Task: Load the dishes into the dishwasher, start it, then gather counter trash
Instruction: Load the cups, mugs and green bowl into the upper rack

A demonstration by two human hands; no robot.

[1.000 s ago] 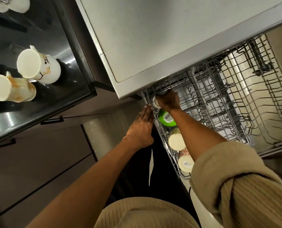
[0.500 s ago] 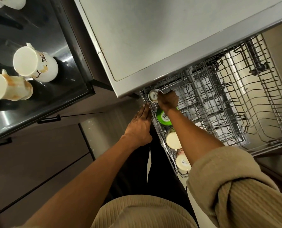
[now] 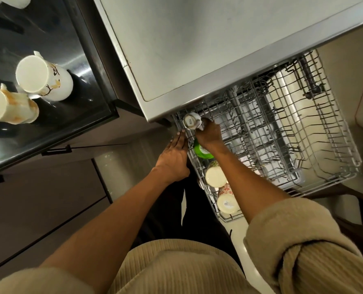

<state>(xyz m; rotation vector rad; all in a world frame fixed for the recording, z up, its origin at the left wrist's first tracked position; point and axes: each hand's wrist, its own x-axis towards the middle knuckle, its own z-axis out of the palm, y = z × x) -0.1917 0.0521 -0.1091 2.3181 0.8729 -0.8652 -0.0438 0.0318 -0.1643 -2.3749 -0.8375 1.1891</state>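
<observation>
The wire dishwasher rack is pulled out under the steel counter edge. My right hand grips a small white cup, upside down, at the rack's far left corner. My left hand rests with straight fingers against the rack's left rim. Along that side of the rack stand a green cup, a cream mug and a red-patterned mug, all bottom up.
Two white mugs stand on the dark glossy counter at the left. The steel dishwasher top overhangs the rack's back. Brown cabinet fronts lie below the counter. Most of the rack's right side holds bare wire tines.
My right hand has moved the small white cup toward the rack's far left corner, and more of the cup's base shows. My left hand stays on the rim.
</observation>
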